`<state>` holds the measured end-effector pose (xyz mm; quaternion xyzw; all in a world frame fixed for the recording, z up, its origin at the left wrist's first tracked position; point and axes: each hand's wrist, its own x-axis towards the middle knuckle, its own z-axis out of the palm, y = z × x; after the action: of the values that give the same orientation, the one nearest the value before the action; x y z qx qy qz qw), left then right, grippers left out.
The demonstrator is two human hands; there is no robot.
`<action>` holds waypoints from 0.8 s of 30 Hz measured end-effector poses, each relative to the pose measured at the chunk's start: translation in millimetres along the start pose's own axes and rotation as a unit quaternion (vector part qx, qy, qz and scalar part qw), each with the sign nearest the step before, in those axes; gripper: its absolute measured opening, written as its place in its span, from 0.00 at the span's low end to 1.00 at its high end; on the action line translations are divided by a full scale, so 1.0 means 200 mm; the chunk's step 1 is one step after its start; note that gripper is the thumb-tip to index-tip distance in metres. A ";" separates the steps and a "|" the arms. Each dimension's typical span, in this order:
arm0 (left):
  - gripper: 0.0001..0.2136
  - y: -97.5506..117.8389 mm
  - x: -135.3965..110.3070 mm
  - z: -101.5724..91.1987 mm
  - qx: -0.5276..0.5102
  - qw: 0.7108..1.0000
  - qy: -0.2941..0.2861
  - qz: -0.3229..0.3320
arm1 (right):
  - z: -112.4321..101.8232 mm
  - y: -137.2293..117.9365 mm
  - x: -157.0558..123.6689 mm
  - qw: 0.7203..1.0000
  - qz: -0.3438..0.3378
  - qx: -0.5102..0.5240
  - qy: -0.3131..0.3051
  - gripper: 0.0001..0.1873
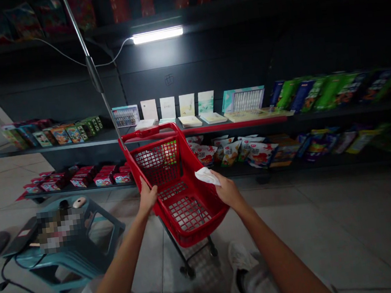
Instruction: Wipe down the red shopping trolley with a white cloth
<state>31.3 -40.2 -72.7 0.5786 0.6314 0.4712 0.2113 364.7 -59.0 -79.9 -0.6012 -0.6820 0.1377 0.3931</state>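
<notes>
A small red plastic shopping cart with a mesh basket on a dark wheeled frame stands right in front of me on the tiled floor. My left hand grips the basket's near left rim. My right hand rests on the right rim, pinching a crumpled white cloth against it. The cloth may be a wipe; the picture does not settle that. A thin metal pole rises from the cart's far corner. Inside the basket, only red mesh shows.
Dark store shelves run along the back, stocked with snack bags, boxes and cards, under a lit tube lamp. To the left stands a teal plastic stool with blurred items on it. A black cable trails on the floor. My white shoe shows below.
</notes>
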 end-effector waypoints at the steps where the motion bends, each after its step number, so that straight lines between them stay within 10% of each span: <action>1: 0.42 0.02 0.00 -0.01 0.013 1.000 -0.010 -0.009 | 0.00 -0.01 0.00 1.000 0.003 0.004 0.001 0.31; 7: 0.34 0.12 0.01 -0.04 0.149 0.984 -0.061 -0.083 | 0.00 -0.07 0.01 0.999 0.024 0.028 -0.007 0.32; 24: 0.27 0.13 0.14 -0.09 0.168 0.981 -0.095 -0.008 | 0.08 -0.08 -0.04 1.000 -0.012 0.015 0.004 0.40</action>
<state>24.1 -23.1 -34.3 0.6426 0.6834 0.2996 0.1737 342.2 -66.4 -83.2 -0.5877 -0.6853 0.1412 0.4064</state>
